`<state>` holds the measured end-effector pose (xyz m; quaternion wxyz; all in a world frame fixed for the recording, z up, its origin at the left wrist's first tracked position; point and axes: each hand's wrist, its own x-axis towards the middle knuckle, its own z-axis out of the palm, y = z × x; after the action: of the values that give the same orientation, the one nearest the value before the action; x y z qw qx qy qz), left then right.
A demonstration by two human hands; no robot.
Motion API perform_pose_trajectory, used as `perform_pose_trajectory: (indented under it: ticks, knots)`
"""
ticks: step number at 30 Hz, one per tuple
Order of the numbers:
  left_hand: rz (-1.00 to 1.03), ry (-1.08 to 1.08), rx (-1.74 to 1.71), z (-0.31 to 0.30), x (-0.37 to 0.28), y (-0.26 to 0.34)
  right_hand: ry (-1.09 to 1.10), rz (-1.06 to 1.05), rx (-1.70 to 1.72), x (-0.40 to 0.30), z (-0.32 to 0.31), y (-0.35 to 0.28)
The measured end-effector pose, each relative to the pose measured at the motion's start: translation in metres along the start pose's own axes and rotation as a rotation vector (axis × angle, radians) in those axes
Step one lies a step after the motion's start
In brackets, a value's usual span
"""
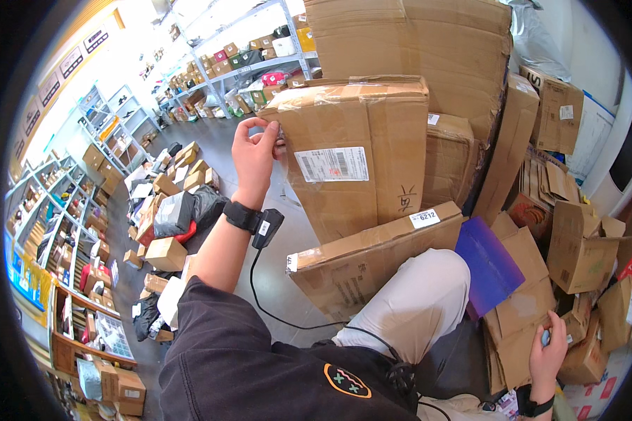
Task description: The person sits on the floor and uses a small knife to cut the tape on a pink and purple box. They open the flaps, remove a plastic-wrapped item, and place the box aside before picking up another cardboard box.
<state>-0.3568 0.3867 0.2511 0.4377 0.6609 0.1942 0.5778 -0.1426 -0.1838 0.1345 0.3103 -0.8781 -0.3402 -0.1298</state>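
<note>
My left hand [253, 158] grips the upper left edge of a tall, flat cardboard box [342, 210], thumb in front and fingers curled around the side. The box stands upright, taped along its top, with a white shipping label [332, 164] on its face. Before it, a lower, long cardboard box [342, 284] leans near my bent knee, a white numbered sticker on its top edge. Off to the right, my right hand [550, 339] holds a small pale-blue object [545, 338], mostly hidden by the fingers. Beside that hand lie flattened cardboard pieces [521, 316].
A large cardboard sheet [411, 42] and a smaller box [445, 158] stand behind. A blue-purple panel [487, 266] and an opened carton [579, 247] are to the right. Parcels [171, 210] cover the floor at left, near loaded shelves [58, 221]. A black cable [295, 326] hangs from my left wrist.
</note>
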Motion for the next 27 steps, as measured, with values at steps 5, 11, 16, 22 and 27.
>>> perform_pose_trajectory:
  ticks: [5, 11, 16, 22, 27]
  knots:
    - [-0.169, 0.038, -0.012, 0.0, 0.002, 0.008, -0.006, 0.008, 0.008, 0.0, 0.001, 0.003]
    - [-0.292, 0.022, 0.015, -0.007, 0.004, 0.008, -0.02, -0.004, 0.015, 0.001, 0.004, 0.002]
    - [-0.351, 0.016, 0.005, -0.004, 0.001, 0.012, -0.032, 0.018, 0.023, 0.0, 0.003, 0.003]
    - [-0.403, 0.045, 0.042, -0.001, 0.0, 0.012, -0.016, -0.005, 0.007, 0.001, 0.004, 0.002]
    - [-0.364, 0.072, 0.073, 0.003, -0.003, 0.009, -0.034, 0.017, 0.014, 0.003, 0.001, -0.002]
